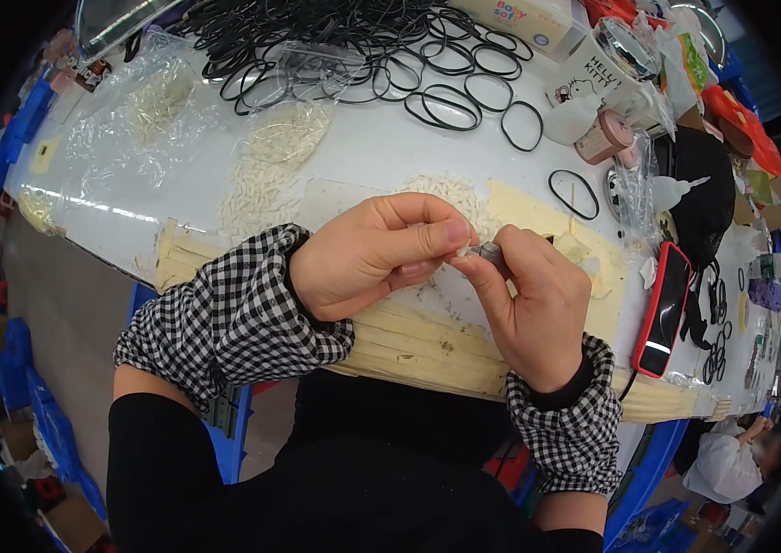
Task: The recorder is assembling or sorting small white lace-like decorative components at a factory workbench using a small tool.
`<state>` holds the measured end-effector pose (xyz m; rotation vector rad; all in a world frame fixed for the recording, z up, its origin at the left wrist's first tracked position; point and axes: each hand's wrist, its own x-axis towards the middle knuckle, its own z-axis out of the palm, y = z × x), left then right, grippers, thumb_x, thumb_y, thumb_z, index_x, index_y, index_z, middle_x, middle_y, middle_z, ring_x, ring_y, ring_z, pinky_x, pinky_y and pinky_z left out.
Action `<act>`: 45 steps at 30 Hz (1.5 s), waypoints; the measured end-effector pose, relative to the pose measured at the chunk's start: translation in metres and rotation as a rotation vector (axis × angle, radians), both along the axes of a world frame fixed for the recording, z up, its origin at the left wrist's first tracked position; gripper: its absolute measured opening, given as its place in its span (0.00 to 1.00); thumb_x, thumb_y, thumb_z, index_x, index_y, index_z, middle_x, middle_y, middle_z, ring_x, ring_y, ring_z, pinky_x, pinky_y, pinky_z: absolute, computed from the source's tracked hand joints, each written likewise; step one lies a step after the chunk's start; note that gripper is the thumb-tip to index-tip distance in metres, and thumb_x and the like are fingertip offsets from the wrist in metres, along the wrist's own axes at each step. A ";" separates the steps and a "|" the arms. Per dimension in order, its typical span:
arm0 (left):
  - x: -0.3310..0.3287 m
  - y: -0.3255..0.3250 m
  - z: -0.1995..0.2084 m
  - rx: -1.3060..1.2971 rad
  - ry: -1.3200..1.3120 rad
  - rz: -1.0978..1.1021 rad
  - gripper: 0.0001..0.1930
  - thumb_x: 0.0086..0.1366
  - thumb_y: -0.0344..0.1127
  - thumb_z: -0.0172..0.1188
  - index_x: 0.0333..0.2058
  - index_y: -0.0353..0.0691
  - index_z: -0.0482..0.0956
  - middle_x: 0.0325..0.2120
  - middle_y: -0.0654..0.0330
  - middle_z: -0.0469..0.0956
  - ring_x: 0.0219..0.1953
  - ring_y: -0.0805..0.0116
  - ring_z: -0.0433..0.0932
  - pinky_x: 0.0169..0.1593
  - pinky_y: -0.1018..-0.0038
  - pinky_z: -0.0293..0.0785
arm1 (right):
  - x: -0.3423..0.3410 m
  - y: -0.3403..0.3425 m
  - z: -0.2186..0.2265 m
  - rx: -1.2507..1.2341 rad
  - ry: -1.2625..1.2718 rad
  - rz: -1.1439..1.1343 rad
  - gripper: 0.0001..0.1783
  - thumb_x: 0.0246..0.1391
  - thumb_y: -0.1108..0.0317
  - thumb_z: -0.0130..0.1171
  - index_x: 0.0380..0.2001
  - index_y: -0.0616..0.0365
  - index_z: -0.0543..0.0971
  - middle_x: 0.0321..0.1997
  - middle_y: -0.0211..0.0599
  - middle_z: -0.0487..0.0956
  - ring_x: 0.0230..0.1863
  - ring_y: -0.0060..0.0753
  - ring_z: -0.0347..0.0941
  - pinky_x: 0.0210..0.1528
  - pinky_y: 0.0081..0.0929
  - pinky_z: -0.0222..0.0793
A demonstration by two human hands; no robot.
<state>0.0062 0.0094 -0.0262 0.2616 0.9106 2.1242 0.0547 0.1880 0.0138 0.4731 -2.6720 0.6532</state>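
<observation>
Over the table's near edge, my left hand point(376, 253) and my right hand point(538, 309) meet fingertip to fingertip. Between the left thumb and forefinger is a small white piece point(462, 250), mostly covered by the fingers. The right thumb and forefinger pinch a small grey, metallic-looking piece point(490, 254) right beside it; its exact kind is hidden. A heap of small white pieces point(446, 189) lies just behind my hands. More loose white pieces point(257, 194) are spread to the left, in front of a clear bag of white pieces point(289, 134).
Black rubber rings point(446, 106) pile up at the back. On the right lie a red-cased phone point(664, 309), a pink tub point(604, 136) and a white squeeze bottle point(676, 191). Yellowish tape point(409, 341) covers the front edge. A person in white point(727, 465) sits at lower right.
</observation>
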 end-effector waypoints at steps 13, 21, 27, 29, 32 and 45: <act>-0.006 -0.003 0.005 -0.099 -0.067 0.132 0.09 0.68 0.37 0.49 0.34 0.37 0.72 0.28 0.66 0.70 0.24 0.79 0.61 0.30 0.84 0.60 | 0.000 0.009 0.006 -0.028 -0.169 -0.028 0.17 0.47 0.59 0.65 0.21 0.59 0.70 0.18 0.35 0.70 0.19 0.37 0.69 0.20 0.30 0.62; -0.003 0.000 0.008 -0.101 -0.203 0.280 0.09 0.66 0.36 0.50 0.37 0.35 0.72 0.31 0.63 0.72 0.27 0.78 0.65 0.29 0.83 0.61 | 0.008 0.013 0.008 0.150 -0.400 0.058 0.10 0.46 0.67 0.62 0.26 0.61 0.73 0.25 0.40 0.73 0.26 0.45 0.73 0.28 0.38 0.67; -0.004 0.001 0.008 -0.155 -0.105 0.231 0.09 0.66 0.35 0.52 0.37 0.36 0.73 0.30 0.66 0.72 0.27 0.81 0.64 0.28 0.85 0.60 | 0.009 0.008 0.000 0.145 -0.348 0.066 0.07 0.47 0.72 0.59 0.31 0.60 0.72 0.30 0.40 0.73 0.28 0.46 0.73 0.29 0.37 0.68; -0.004 0.000 0.005 -0.172 -0.060 0.191 0.08 0.66 0.35 0.53 0.37 0.36 0.73 0.30 0.67 0.71 0.26 0.82 0.64 0.28 0.86 0.59 | 0.008 0.007 -0.001 0.053 -0.320 0.053 0.07 0.47 0.75 0.58 0.31 0.61 0.72 0.31 0.40 0.73 0.28 0.47 0.72 0.29 0.36 0.67; -0.004 -0.002 0.001 -0.192 0.024 0.098 0.08 0.66 0.35 0.55 0.38 0.36 0.74 0.29 0.68 0.71 0.25 0.83 0.62 0.28 0.86 0.58 | 0.003 0.006 0.003 -0.119 -0.264 0.053 0.07 0.48 0.77 0.58 0.31 0.62 0.70 0.30 0.41 0.72 0.28 0.46 0.70 0.29 0.33 0.66; 0.001 0.001 0.000 -0.045 0.049 -0.050 0.10 0.68 0.37 0.53 0.39 0.36 0.73 0.26 0.70 0.69 0.25 0.83 0.61 0.30 0.85 0.58 | 0.005 -0.003 0.011 -0.439 -0.329 0.057 0.06 0.51 0.73 0.61 0.29 0.61 0.73 0.25 0.34 0.70 0.23 0.27 0.65 0.23 0.21 0.59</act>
